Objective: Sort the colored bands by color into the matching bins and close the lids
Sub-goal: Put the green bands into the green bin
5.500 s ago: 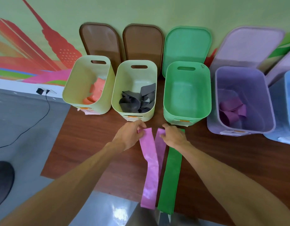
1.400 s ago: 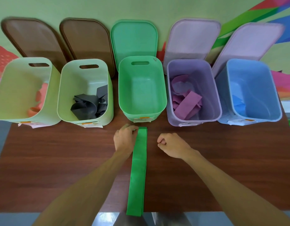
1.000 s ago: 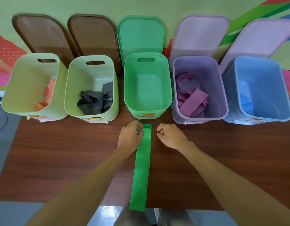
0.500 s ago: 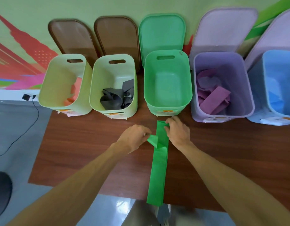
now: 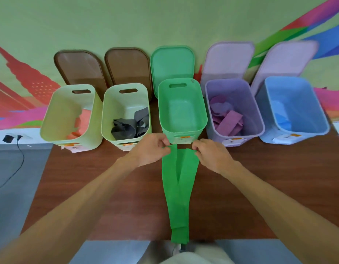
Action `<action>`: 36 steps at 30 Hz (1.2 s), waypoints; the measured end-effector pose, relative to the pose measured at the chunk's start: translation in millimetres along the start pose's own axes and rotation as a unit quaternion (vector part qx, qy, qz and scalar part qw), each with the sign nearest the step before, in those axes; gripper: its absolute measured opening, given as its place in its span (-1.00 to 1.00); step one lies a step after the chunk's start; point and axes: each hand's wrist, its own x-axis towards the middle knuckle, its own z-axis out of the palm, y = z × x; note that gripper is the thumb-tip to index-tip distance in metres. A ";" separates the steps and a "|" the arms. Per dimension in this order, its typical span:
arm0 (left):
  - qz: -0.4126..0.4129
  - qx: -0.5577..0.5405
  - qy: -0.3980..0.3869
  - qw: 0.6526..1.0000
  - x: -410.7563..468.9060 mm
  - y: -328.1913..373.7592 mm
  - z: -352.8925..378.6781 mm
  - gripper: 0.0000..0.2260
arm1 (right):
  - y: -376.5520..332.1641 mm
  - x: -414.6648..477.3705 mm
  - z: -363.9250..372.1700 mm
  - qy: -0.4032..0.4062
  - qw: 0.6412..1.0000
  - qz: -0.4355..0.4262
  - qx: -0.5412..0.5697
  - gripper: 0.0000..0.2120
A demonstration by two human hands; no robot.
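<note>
fingers (image 5: 162, 143) pinch top edges of green band (image 5: 179, 212), green bin (image 5: 182, 113) just beyond

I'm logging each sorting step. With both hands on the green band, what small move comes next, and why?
Probably lift the green band forward and drop it into the green bin: the left hand and right hand each pinch a top end, and that bin stands open right behind them, no band visible inside.
</note>
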 end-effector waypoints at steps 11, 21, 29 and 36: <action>0.081 -0.117 0.020 0.990 -13.9 68.3 -59.3 -0.91 | -9.1 -38.4 -107.7 0.093 0.993 0.025 -0.072 -0.82; 0.117 -0.143 0.131 0.974 -4.7 139.3 -126.0 -0.93 | -21.5 -11.5 -205.5 0.264 0.960 0.051 -0.074 -0.78; 0.138 -0.113 0.190 0.965 12.8 164.2 -168.8 -0.89 | -24.5 18.7 -260.8 0.353 0.932 0.064 -0.052 -0.78; 0.087 -0.094 0.156 0.979 46.6 144.6 -148.6 -0.92 | -14.7 45.8 -238.0 0.294 0.953 0.071 0.013 -0.79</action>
